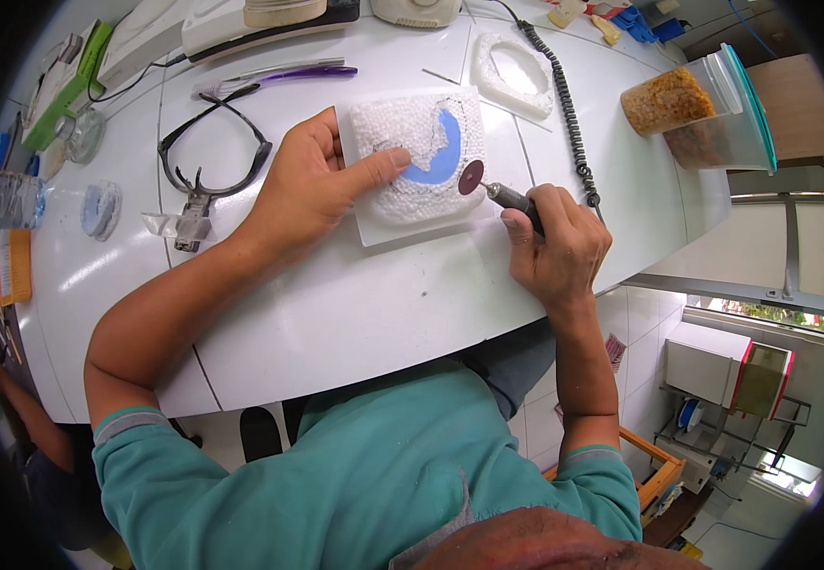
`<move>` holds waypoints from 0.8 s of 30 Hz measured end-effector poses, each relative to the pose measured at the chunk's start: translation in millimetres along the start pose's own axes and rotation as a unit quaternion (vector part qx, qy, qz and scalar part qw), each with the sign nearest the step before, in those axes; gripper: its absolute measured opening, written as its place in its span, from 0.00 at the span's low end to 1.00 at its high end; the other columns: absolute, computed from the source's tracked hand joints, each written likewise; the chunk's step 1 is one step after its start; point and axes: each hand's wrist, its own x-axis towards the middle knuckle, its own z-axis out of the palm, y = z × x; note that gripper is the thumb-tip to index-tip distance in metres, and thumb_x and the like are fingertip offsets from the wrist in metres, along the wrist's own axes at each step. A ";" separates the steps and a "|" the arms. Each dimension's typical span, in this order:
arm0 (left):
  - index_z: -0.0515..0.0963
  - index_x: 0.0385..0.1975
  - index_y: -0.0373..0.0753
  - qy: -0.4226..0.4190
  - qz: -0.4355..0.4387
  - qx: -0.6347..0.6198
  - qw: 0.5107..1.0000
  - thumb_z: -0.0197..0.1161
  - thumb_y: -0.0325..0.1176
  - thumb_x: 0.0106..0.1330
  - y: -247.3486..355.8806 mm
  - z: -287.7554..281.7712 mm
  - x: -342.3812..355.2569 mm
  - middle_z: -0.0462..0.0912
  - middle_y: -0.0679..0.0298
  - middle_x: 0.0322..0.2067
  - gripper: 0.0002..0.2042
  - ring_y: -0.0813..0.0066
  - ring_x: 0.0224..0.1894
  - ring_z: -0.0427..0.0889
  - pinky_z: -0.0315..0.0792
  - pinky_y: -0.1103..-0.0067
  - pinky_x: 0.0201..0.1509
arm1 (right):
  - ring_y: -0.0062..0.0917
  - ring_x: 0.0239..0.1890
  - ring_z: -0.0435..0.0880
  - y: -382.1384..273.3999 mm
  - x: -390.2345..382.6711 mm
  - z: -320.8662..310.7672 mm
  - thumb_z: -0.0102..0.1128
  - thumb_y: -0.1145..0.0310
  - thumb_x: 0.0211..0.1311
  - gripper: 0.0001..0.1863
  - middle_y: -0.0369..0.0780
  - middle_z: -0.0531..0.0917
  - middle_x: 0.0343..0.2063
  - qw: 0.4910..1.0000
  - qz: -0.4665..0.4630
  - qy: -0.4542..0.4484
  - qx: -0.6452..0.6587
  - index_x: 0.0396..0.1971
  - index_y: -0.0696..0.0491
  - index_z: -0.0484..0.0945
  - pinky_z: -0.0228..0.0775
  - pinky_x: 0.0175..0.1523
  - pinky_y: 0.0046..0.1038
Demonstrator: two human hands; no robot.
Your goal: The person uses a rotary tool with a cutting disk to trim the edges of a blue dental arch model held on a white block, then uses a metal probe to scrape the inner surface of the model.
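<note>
My left hand (303, 176) grips a squarish white foam block (388, 123) by its left side, thumb pressed on the top face and the other fingers behind it. A curved blue piece (442, 163) shows in a ragged-edged opening of the foam, and dark lines are drawn around it. My right hand (564, 242) is closed round a dark rotary handpiece (514, 201) with a metal nose. Its thin reddish-brown cutting disc (471, 178) is at the block's right part, beside the blue curve. Whether the disc touches the foam, I cannot tell.
Black-framed glasses (265, 152) and a purple-handled brush (303, 73) lie left of the block. Behind it are a white foam ring (483, 71) and a black coiled cord (568, 114). Tubs of amber granules (668, 100) stand right. Another person's arm (32, 413) shows far left.
</note>
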 end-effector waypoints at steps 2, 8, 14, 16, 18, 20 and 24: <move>0.76 0.64 0.28 0.002 0.003 -0.003 1.000 0.75 0.30 0.76 -0.7 -0.3 -0.4 0.90 0.52 0.55 0.23 0.70 0.55 0.91 0.84 0.71 0.66 | 0.28 0.14 0.65 -0.1 -0.2 -0.3 0.72 0.45 0.75 0.26 0.35 0.72 0.18 1.000 0.001 -0.005 -0.006 0.26 0.50 0.77 0.56 0.23 0.33; 0.78 0.62 0.27 0.013 0.009 -0.010 1.000 0.75 0.30 0.76 -0.9 1.1 -0.9 0.91 0.53 0.54 0.21 0.71 0.53 0.91 0.86 0.72 0.63 | 0.30 0.15 0.67 -2.5 1.5 -2.0 0.71 0.45 0.75 0.25 0.36 0.73 0.18 1.000 0.003 -0.002 -0.002 0.27 0.51 0.78 0.58 0.24 0.33; 0.78 0.64 0.27 -0.015 0.001 -0.002 1.000 0.74 0.30 0.76 1.5 -1.3 0.0 0.90 0.53 0.55 0.22 0.71 0.54 0.91 0.85 0.72 0.64 | 0.33 0.17 0.70 11.1 -0.2 -1.6 0.69 0.45 0.77 0.25 0.37 0.76 0.21 0.999 0.024 0.036 0.027 0.28 0.52 0.79 0.60 0.25 0.35; 0.77 0.65 0.28 -0.031 -0.009 -0.001 0.999 0.74 0.31 0.75 1.9 -3.8 1.4 0.90 0.53 0.55 0.23 0.71 0.55 0.91 0.84 0.72 0.65 | 0.33 0.17 0.70 16.8 3.0 -3.4 0.69 0.45 0.77 0.25 0.37 0.76 0.21 0.999 0.014 0.033 0.028 0.28 0.52 0.79 0.60 0.25 0.35; 0.76 0.66 0.28 -0.048 -0.017 0.000 0.999 0.75 0.31 0.74 1.2 -5.1 1.7 0.89 0.53 0.56 0.25 0.70 0.56 0.90 0.84 0.71 0.66 | 0.33 0.17 0.70 17.1 3.2 -4.0 0.69 0.45 0.77 0.26 0.37 0.75 0.20 0.999 0.003 0.031 0.028 0.28 0.51 0.78 0.60 0.25 0.35; 0.76 0.66 0.28 -0.052 -0.021 0.001 0.998 0.75 0.31 0.74 -0.6 -5.6 1.9 0.89 0.53 0.56 0.25 0.70 0.55 0.90 0.84 0.71 0.66 | 0.32 0.16 0.69 14.7 2.6 -4.0 0.70 0.44 0.76 0.25 0.37 0.75 0.20 1.000 0.004 0.012 0.026 0.28 0.51 0.78 0.60 0.25 0.34; 0.76 0.66 0.28 -0.053 -0.019 0.006 0.998 0.75 0.30 0.74 0.4 -4.8 0.8 0.89 0.52 0.56 0.25 0.70 0.55 0.91 0.85 0.71 0.65 | 0.32 0.16 0.69 12.2 4.1 -3.8 0.71 0.44 0.75 0.25 0.36 0.74 0.19 1.000 0.003 0.011 0.023 0.28 0.51 0.78 0.59 0.25 0.34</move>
